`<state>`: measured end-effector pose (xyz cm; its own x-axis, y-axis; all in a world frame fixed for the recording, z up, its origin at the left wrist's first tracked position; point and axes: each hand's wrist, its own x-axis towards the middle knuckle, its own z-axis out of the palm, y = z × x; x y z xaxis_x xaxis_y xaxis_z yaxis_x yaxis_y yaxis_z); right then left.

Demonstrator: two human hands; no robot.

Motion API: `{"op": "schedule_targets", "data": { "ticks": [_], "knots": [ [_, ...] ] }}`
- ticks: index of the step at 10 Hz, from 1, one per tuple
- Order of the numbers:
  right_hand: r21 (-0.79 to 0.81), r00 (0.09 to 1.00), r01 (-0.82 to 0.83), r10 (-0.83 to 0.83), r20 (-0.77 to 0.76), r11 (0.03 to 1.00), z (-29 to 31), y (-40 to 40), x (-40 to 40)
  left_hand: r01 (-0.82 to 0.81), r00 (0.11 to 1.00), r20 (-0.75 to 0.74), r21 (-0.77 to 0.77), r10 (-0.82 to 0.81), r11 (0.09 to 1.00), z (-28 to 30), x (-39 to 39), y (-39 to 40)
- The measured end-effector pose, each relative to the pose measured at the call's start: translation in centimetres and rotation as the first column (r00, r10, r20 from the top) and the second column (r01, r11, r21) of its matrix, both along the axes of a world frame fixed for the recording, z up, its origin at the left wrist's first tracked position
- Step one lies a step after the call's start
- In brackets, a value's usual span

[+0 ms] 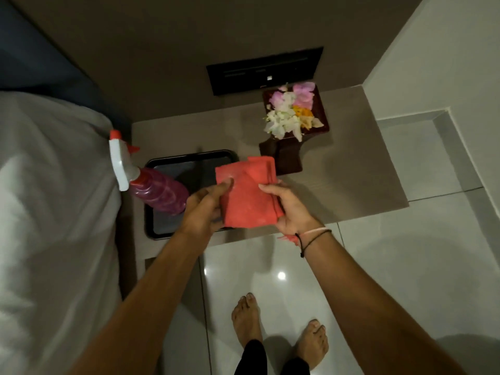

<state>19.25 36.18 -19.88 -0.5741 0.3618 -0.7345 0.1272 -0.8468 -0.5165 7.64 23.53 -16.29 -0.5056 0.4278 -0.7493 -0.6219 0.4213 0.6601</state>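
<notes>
A folded red cloth point(247, 194) hangs in the air above a low grey bedside ledge point(351, 169). My left hand point(203, 209) pinches its left edge, thumb lying on top. My right hand point(290, 209) grips the right edge, fingers curled over the folded layers. A spray bottle point(151, 185) of purple liquid with a white and red trigger head stands on a black tray point(173, 163) just left of my left hand.
A dark square vase point(286, 155) of white, pink and yellow flowers stands behind the cloth. A black panel point(265, 70) sits on the wall behind it. White bedding point(48, 198) fills the left. My bare feet point(278, 336) stand on glossy white tiles.
</notes>
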Motion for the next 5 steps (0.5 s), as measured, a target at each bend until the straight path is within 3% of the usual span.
{"op": "schedule_targets", "data": {
  "ticks": [1,2,3,4,5],
  "knots": [
    [0.231,0.991,-0.027,-0.005,0.136,0.973,-0.4,-0.7,-4.4,-0.171,0.982,-0.082,-0.009,0.169,0.985,-1.6,-1.6,-0.7],
    [0.333,0.967,-0.112,0.026,0.252,0.936,-1.5,0.0,-6.2,-0.153,0.968,-0.221,-0.156,0.117,0.976,-2.6,-2.9,1.0],
    [0.364,0.923,-0.322,0.205,0.324,0.874,-2.1,-0.5,-6.5,0.039,0.918,-0.356,-0.352,-0.173,0.935,-2.5,-3.6,1.0],
    [0.346,0.875,-0.452,0.335,0.349,0.822,-0.7,-0.9,-4.4,0.279,0.766,-0.389,-0.514,-0.511,0.811,-0.3,-2.2,-0.6],
    [0.314,0.79,-0.57,0.403,0.462,0.759,1.9,-0.7,-1.1,0.44,0.582,-0.39,-0.587,-0.714,0.68,2.2,-0.4,-2.6]
  ]
}}
